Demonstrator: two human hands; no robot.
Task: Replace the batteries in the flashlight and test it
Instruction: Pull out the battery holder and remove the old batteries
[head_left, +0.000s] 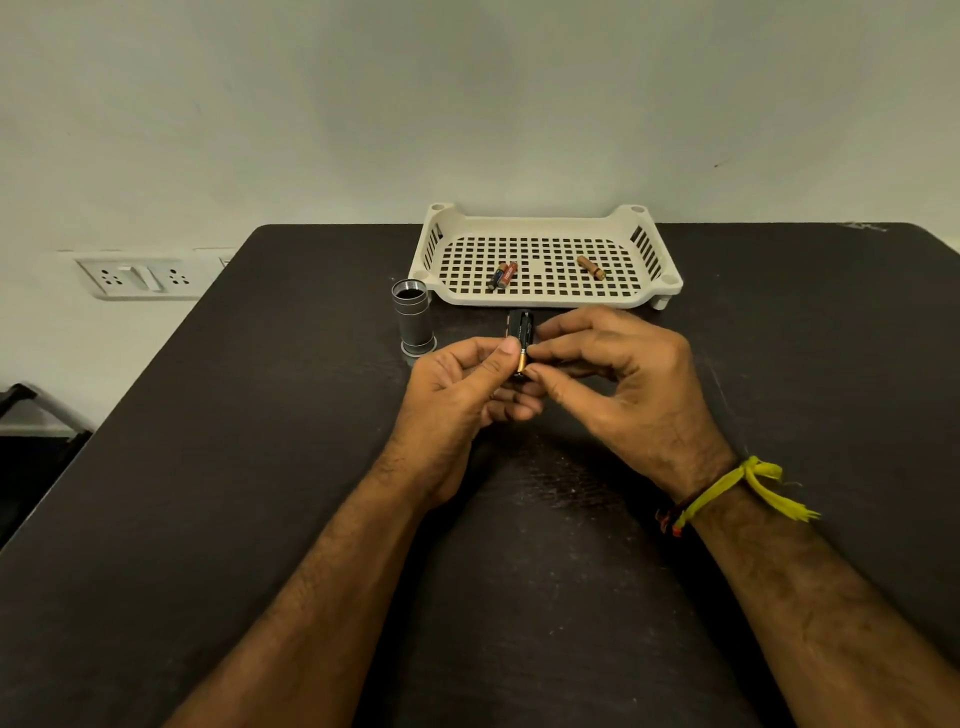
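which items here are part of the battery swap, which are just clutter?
In the job:
- battery holder, held by left hand and right hand
- battery being fitted into it
- flashlight body, standing open on the table
- loose batteries and in the white tray

Lying about:
- wall socket panel
- yellow wrist thread

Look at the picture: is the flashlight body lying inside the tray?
No. The flashlight body stands upright on the table, left of the tray, which holds only batteries.
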